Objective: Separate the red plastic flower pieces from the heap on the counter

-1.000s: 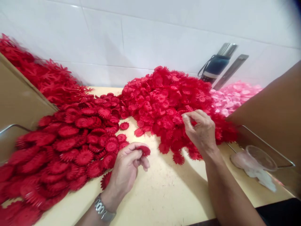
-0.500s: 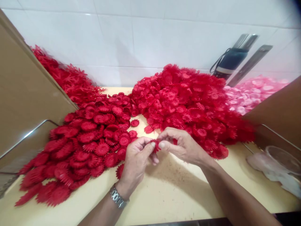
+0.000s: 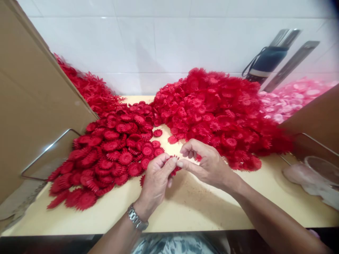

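Head view: both hands meet over the near middle of the cream surface (image 3: 201,211).
Left hand (image 3: 156,180): fingers closed, pinching a red plastic flower piece (image 3: 174,170).
Right hand (image 3: 209,164): fingertips pinched on the same piece.
Piles: flat red discs (image 3: 111,155) left, frilly red flowers (image 3: 212,113) far right, pink pieces (image 3: 291,98) beyond.
Risk: the small piece may slip from the fingertips into either red pile and get mixed in.
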Available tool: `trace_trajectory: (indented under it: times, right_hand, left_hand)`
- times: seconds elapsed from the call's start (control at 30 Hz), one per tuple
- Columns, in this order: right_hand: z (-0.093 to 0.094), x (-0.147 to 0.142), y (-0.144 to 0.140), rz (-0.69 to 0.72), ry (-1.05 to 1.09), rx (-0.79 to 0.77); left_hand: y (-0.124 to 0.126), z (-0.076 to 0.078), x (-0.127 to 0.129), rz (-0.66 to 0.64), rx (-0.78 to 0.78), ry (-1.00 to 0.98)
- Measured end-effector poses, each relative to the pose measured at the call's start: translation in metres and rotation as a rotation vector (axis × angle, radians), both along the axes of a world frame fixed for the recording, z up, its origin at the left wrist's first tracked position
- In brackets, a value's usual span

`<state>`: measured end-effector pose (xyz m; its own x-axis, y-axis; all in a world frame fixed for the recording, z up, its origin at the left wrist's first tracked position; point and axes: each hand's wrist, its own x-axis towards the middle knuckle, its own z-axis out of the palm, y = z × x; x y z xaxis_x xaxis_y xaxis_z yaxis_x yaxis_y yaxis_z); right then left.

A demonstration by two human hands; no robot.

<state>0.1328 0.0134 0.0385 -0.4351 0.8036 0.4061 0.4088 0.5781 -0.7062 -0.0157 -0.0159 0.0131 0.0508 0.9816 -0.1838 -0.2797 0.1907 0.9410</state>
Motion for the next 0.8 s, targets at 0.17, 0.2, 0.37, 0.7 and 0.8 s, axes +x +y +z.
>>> trace_trajectory:
  times: [0.17,0.2,0.37,0.7,0.8]
  right_hand:
    - [-0.005,-0.005,-0.002,0.088,-0.011,-0.056]
    - [-0.006,-0.006,-0.002,0.099,-0.013,-0.084]
    - [-0.01,-0.004,0.001,0.081,-0.072,-0.017]
    - [-0.022,-0.013,-0.002,-0.186,0.057,0.074]
    - [-0.014,-0.001,0.009,-0.319,0.071,0.134]
  left_hand:
    - [-0.003,-0.004,-0.002,-0.001,0.029,0.075]
    - [-0.003,-0.004,-0.003,-0.01,0.036,0.099]
    - [-0.005,-0.004,-0.01,-0.138,0.072,0.276]
    - [-0.005,-0.008,-0.008,-0.15,0.053,0.24]
    - [-0.011,-0.008,-0.013,-0.133,0.034,0.237]
